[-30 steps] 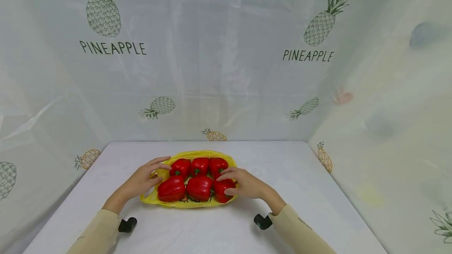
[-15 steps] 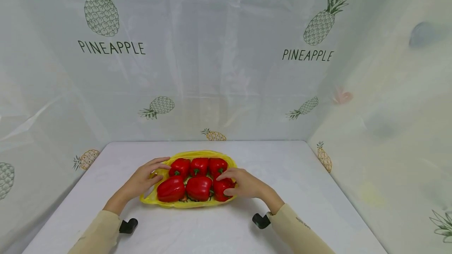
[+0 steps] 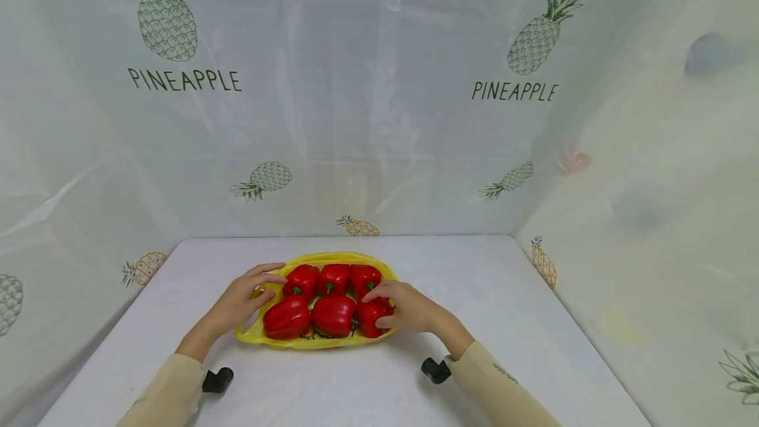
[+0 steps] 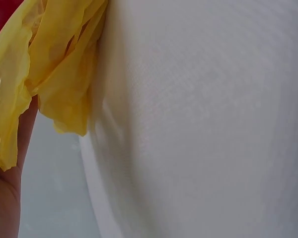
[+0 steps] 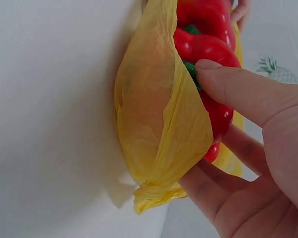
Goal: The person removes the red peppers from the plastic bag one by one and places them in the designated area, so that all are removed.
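Several red bell peppers lie in two rows in a shallow holder lined with a yellow plastic bag. At the bag's left end my left hand has its fingers spread and loosely bent, close to the back-left pepper; whether they touch it I cannot tell. Yellow plastic covers most of that hand in the left wrist view. My right hand holds the front-right pepper. In the right wrist view its thumb lies by the green stem, and the other fingers reach below the pepper.
All this stands on a white table. A white curtain printed with pineapples hangs behind and on both sides. A black wrist-camera mount sticks out beside the right sleeve, and another black mount beside the left.
Both hands keep nearly the same places. The right hand has shifted very slightly left over its pepper, and the head view has drifted a little.
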`<state>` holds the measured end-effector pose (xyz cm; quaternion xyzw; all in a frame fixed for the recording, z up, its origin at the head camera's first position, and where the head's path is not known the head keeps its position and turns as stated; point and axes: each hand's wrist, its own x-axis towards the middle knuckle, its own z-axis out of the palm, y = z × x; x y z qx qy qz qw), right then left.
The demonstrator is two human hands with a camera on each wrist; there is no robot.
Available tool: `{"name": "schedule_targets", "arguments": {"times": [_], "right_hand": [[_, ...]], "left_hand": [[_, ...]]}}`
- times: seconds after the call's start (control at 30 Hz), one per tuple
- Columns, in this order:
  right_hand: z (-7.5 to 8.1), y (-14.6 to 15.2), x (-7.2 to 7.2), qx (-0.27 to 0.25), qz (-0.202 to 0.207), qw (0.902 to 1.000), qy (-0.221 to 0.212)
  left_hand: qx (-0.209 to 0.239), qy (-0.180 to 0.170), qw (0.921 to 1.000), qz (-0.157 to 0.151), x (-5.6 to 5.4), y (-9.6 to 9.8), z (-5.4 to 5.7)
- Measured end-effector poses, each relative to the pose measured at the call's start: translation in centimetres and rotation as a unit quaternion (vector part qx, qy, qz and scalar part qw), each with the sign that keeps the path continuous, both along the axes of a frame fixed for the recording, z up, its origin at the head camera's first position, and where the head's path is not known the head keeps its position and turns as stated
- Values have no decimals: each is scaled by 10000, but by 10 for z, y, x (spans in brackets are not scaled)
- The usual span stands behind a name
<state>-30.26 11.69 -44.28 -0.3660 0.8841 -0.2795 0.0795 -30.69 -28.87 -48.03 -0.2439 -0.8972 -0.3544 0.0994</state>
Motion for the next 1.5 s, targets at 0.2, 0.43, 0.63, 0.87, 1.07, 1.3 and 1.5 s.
{"name": "schedule_targets", "arguments": {"times": [0.2, 0.43, 0.63, 0.87, 1.07, 1.3, 1.5], "right_hand": [[2, -1, 0, 2, -108, 9999, -108], [0, -1, -1, 23, -167, 9998, -74], [-3, -2, -2, 30, -163, 9998, 90], [-4, -3, 0, 12, -158, 9997, 174], [-5, -3, 1, 25, -140, 9998, 170], [-9, -2, -2, 121, -98, 9994, 299], [-7, -2, -1, 202, -102, 9984, 527]], "left_hand": [[-8, 0, 10000, 71, 2, 1, 0], [17, -47, 9999, 105, 2, 2, 1], [61, -106, 9999, 90, 3, 2, 1], [91, -170, 9998, 86, 4, 3, 1], [26, -40, 10000, 69, 5, 2, -1], [-29, -19, 10000, 74, 5, 1, -2], [17, -42, 10000, 50, 2, 1, 0]]}}
